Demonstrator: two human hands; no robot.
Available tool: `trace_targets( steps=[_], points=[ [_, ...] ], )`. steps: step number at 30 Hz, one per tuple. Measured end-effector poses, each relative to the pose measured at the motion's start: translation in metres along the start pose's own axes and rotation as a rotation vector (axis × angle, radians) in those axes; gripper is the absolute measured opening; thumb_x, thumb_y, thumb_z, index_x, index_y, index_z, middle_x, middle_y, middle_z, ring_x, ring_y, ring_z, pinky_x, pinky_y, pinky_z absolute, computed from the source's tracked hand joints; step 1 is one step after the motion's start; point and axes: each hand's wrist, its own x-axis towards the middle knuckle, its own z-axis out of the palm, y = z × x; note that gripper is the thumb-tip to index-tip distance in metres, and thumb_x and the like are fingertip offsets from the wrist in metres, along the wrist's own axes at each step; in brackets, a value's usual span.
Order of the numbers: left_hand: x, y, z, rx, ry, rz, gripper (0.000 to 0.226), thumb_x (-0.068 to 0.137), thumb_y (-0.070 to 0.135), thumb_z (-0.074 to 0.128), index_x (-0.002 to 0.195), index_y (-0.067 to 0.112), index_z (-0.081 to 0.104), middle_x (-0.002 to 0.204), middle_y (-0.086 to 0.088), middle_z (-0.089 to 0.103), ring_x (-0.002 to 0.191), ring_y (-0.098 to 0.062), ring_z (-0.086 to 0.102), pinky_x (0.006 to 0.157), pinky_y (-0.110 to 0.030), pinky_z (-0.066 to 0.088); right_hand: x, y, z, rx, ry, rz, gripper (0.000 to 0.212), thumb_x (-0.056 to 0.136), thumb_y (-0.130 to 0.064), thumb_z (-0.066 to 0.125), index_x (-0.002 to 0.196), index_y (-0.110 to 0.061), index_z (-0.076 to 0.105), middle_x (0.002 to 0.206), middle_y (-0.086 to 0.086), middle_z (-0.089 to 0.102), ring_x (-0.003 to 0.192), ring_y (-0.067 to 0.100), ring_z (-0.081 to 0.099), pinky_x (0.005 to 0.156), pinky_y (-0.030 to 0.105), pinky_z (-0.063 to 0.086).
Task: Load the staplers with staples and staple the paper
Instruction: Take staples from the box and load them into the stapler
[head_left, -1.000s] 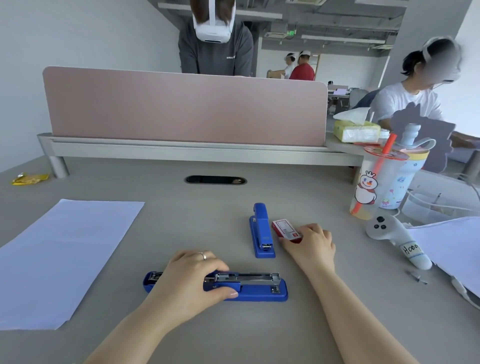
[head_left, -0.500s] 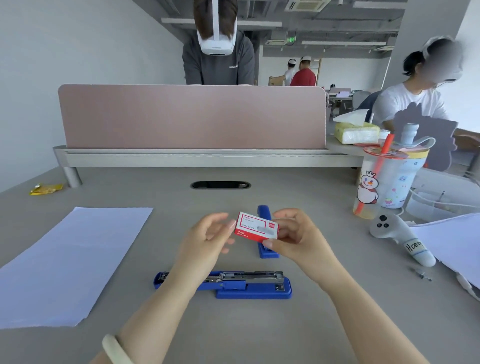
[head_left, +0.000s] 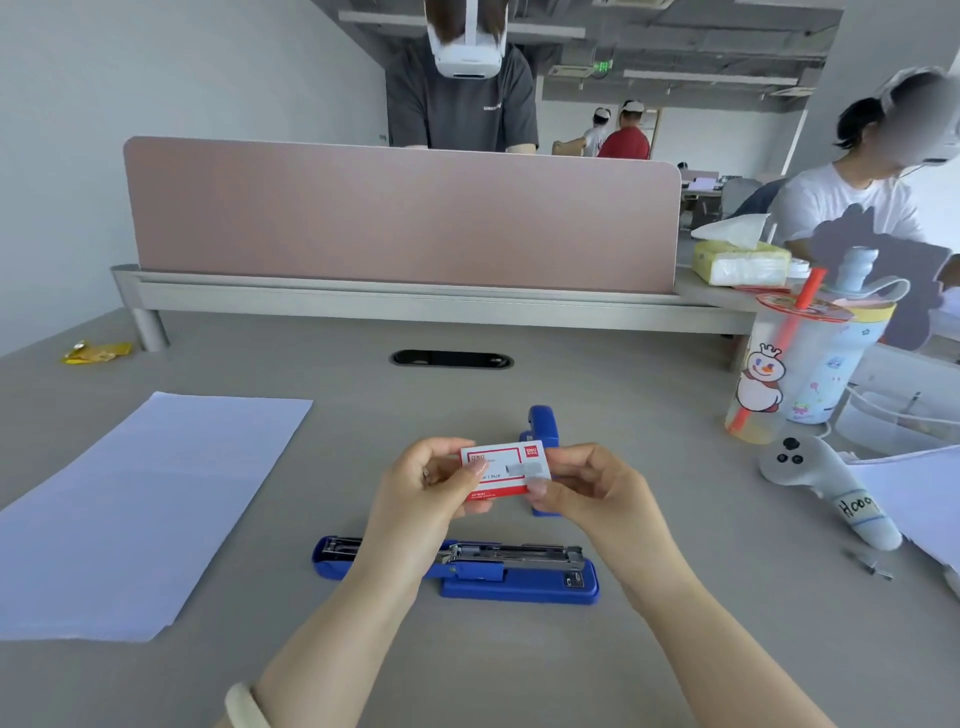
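Note:
Both hands hold a small red-and-white staple box (head_left: 501, 470) above the desk. My left hand (head_left: 426, 488) pinches its left end and my right hand (head_left: 592, 488) pinches its right end. Below them a blue stapler (head_left: 519, 571) lies flat, opened out, its metal staple channel facing up. A second blue stapler (head_left: 543, 428) sits behind the box, mostly hidden by the box and my right hand. Sheets of white paper (head_left: 140, 509) lie on the left of the desk.
A drink cup with a red straw (head_left: 779, 374) and a grey controller (head_left: 826, 488) stand at the right, with more paper (head_left: 919, 499) and loose staples (head_left: 872, 564) nearby. A pink divider (head_left: 405, 218) borders the back. People sit beyond it and at the right.
My right hand lifted the staple box off the desk. My left hand left the opened stapler and took the box's other end. The box now sits level between both hands.

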Motion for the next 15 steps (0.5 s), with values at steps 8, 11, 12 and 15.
trace_targets(
  steps=[8,11,12,15],
  points=[
    [-0.0025,-0.0023,0.0009,-0.038,-0.059,0.003,0.022,0.086,0.008,0.060,0.107,0.013,0.064,0.089,-0.002,0.069,0.077,-0.014,0.071,0.062,-0.014,0.055,0.0019,0.0030,-0.0028,0.093,0.023,0.111,0.013,0.086,-0.006,0.062,0.096,0.001,0.065,0.091,0.012,0.076,0.075,0.018,0.073,0.070,0.020,0.059],
    [-0.0006,-0.0034,0.0003,-0.068,-0.057,-0.006,0.026,0.088,0.008,0.058,0.112,0.014,0.062,0.088,0.000,0.070,0.074,-0.004,0.072,0.070,-0.019,0.059,0.0030,0.0036,-0.0059,0.141,0.033,0.145,0.011,0.088,-0.007,0.060,0.093,-0.004,0.068,0.090,0.009,0.077,0.077,0.015,0.071,0.075,0.023,0.059],
    [-0.0002,-0.0042,-0.0004,-0.073,-0.048,-0.010,0.027,0.088,0.008,0.058,0.114,0.014,0.062,0.088,0.000,0.069,0.073,-0.002,0.071,0.071,-0.020,0.059,0.0029,0.0038,-0.0065,0.154,0.031,0.155,0.011,0.088,-0.007,0.060,0.093,-0.005,0.069,0.090,0.008,0.077,0.077,0.014,0.071,0.075,0.023,0.059],
    [-0.0004,-0.0064,-0.0023,-0.042,-0.008,-0.019,0.029,0.088,0.009,0.058,0.116,0.016,0.062,0.088,0.001,0.067,0.074,-0.003,0.071,0.069,-0.019,0.059,0.0027,0.0045,-0.0068,0.160,0.035,0.170,0.010,0.088,-0.009,0.060,0.094,-0.006,0.068,0.090,0.008,0.077,0.079,0.014,0.071,0.072,0.021,0.059]
  ],
)
